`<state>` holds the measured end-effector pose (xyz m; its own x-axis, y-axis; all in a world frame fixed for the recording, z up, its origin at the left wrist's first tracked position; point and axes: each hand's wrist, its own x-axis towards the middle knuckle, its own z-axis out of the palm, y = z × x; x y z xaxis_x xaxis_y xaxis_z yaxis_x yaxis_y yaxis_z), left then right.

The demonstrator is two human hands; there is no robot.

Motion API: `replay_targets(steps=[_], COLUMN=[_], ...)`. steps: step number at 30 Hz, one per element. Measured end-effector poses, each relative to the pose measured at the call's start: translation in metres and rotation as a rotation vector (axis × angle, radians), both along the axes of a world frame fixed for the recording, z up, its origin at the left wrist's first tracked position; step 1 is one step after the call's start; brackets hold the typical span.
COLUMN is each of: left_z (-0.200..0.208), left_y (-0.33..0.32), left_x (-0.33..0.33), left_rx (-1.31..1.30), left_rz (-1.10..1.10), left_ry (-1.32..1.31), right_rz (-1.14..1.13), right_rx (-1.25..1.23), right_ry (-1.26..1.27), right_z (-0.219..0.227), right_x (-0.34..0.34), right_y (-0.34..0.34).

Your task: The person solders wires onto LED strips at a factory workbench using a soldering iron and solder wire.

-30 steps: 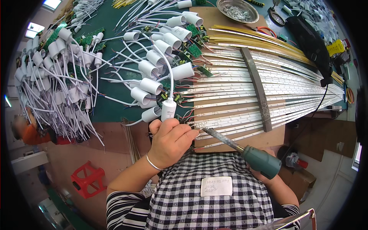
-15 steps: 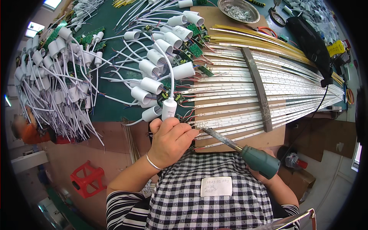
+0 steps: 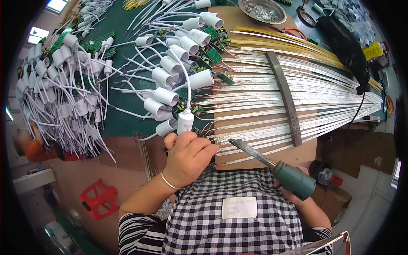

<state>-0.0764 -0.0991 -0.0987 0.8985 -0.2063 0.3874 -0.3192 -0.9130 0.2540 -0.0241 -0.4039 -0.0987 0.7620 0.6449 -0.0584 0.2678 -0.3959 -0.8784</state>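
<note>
My left hand (image 3: 187, 157) is closed in a pinch at the left ends of the LED strips (image 3: 255, 122); what its fingertips hold is hidden. A white cylindrical lamp end cap (image 3: 185, 122) with a curved white cable stands just above its knuckles, and thin red wires run beside it. My right hand (image 3: 290, 193) is wrapped round the green handle of a soldering iron (image 3: 293, 179), which covers part of the hand. The iron's metal tip points up and left, over the strip ends, slightly apart from my left fingertips.
A dark bar (image 3: 284, 97) lies across the strips on a brown board (image 3: 306, 158). White end caps with green circuit boards (image 3: 214, 55) crowd the left. A metal bowl (image 3: 264, 18) of scraps sits at the back. A red stool (image 3: 99, 199) stands on the floor; another person's orange sleeve (image 3: 38, 146) shows left.
The soldering iron has moved a little to the right, its tip drawing away from my left fingertips. My left hand keeps its pinch in nearly the same place.
</note>
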Motion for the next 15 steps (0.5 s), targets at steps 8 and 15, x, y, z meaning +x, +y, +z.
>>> replay_targets(steps=[8,15], left_z=[0.002,0.003], left_y=[0.000,0.001], left_x=[0.002,0.000], left_rx=[0.014,0.008], left_rz=[0.001,-0.009], left_ry=[-0.008,0.021], right_rz=[0.021,-0.016], right_rx=[0.013,0.016], right_ry=[-0.081,0.027], right_z=[-0.007,-0.011], right_x=[0.001,-0.002], right_y=[-0.004,-0.008])
